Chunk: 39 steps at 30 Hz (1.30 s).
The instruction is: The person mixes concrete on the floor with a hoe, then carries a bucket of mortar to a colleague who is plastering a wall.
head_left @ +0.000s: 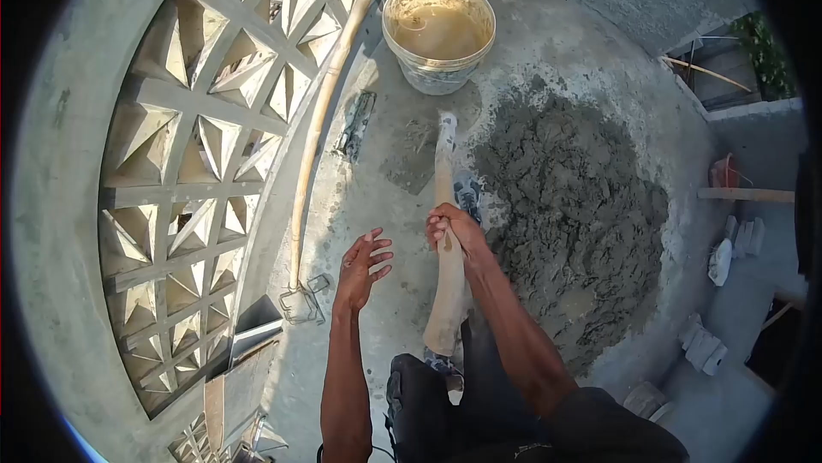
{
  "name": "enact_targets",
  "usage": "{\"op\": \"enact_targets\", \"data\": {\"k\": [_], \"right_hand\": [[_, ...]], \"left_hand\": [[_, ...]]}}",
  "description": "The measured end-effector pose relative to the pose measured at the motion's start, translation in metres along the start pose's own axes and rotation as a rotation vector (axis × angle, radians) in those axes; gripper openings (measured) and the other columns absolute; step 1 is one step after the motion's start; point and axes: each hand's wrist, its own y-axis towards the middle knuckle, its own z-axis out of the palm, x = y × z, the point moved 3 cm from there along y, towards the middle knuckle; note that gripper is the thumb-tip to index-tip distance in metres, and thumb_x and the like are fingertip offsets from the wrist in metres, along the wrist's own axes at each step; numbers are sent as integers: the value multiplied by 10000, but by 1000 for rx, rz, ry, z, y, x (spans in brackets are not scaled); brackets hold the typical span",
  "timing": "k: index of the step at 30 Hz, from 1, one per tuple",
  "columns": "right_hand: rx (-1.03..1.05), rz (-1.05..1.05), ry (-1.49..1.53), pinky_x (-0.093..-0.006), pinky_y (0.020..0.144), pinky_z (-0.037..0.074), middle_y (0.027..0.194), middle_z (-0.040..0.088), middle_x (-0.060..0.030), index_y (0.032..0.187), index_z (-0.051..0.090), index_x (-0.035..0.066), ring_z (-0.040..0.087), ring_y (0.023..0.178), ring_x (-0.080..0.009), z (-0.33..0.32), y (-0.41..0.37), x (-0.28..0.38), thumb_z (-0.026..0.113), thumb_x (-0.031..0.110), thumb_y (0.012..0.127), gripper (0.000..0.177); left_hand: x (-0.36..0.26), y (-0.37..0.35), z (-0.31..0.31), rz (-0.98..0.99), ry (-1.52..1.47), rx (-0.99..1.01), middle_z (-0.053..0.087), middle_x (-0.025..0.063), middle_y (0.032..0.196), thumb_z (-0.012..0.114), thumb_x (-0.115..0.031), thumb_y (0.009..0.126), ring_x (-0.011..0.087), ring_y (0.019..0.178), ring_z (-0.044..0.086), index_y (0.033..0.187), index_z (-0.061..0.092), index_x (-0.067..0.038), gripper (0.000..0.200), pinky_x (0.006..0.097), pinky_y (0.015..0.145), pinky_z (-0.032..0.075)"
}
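My right hand (455,230) is wrapped around a long, narrow wooden board (444,292), roughly at its middle. The board's far end is crusted with pale cement, and its near end hangs in front of my legs. To the left of the board, my left hand (363,270) is raised with its fingers apart and holds nothing. A wide heap of wet grey mortar (574,215) spreads over the floor to the right of the board. Beyond the board's far end stands a bucket (438,76) of murky brown water, its rim smeared with cement.
A long pole (318,133) with a metal head leans along the patterned block wall (163,189) on the left. On the floor near it lies a cement-stained flat tool (355,125). Further right are a red bucket (724,172) and pale bags (704,346).
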Motion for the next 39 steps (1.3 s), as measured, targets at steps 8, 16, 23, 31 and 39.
{"op": "enact_targets", "data": {"k": [8,16,23,31,39], "right_hand": [[-499,220,-182,-330,490,535,717,605,-70,1081,455,32,617,545,-168,-29,1,-98,588,354,929,380],[-415,174,-1226,-277,571,498,692,618,-53,953,634,14,594,625,-111,-57,164,164,501,266,963,285],[-467,246,-1823,-298,650,540,842,632,-72,1048,626,17,623,722,-157,-258,335,263,510,240,943,273],[31,885,-789,-291,530,498,618,603,-146,685,599,-3,614,568,-231,-44,237,168,567,381,908,444],[-110,-171,-1796,-444,749,500,756,614,-212,832,614,-24,645,845,-361,-1,194,111,528,72,908,149]], "left_hand": [[78,67,12,-928,-434,-183,574,167,1161,587,-394,931,188,749,604,1391,395,11,642,289,658,527],[74,125,-2,-953,-462,-296,608,99,943,552,-72,877,152,724,575,1331,471,-7,466,287,548,531],[74,118,-24,-954,-465,-241,627,116,1037,583,-134,879,162,796,571,1410,417,-41,564,269,572,523],[52,181,-24,-1006,-480,-285,608,109,933,579,-186,919,215,795,628,1277,479,17,423,322,609,528],[5,178,-12,-939,-562,-422,584,143,1033,542,-98,912,226,820,634,1334,439,44,458,277,602,543]]}}
